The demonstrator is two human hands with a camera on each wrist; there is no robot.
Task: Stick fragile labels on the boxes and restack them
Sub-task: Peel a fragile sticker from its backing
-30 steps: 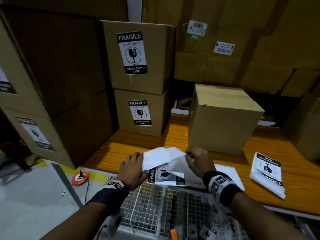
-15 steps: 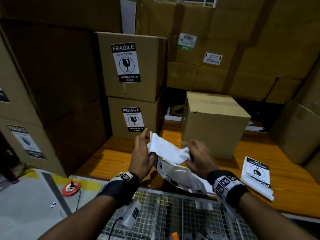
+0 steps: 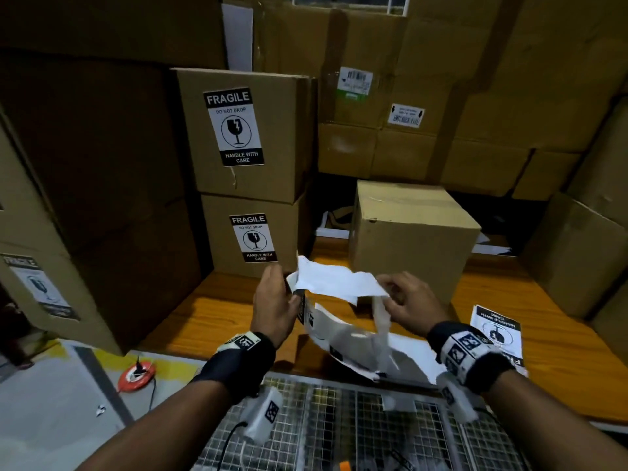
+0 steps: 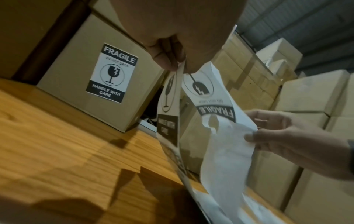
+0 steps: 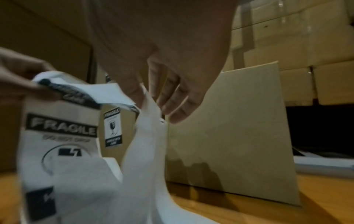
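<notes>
Above the wooden table point(image 3: 204, 317), both hands hold a black-and-white fragile label point(image 3: 333, 280) and its white backing. My left hand point(image 3: 289, 290) pinches the label's top edge point(image 4: 179, 68) between thumb and fingers. My right hand point(image 3: 384, 290) pinches the white paper end point(image 5: 151, 103), pulling it away from the printed sheet point(image 5: 61, 136). Right behind the hands stands a plain brown box point(image 3: 411, 239) with no label on its front. To the left, two labelled boxes are stacked, an upper box point(image 3: 248, 130) on a lower box point(image 3: 255, 236).
Spare fragile labels point(image 3: 496, 331) lie on the table at the right. Large cartons wall in the left, back and right sides. A wire-mesh cart point(image 3: 339, 419) sits below my wrists, and an orange cable reel point(image 3: 136, 375) lies on the floor to the left.
Both hands have lifted the label from the table edge to in front of the plain box. They have moved further apart, and the white paper now stretches between them.
</notes>
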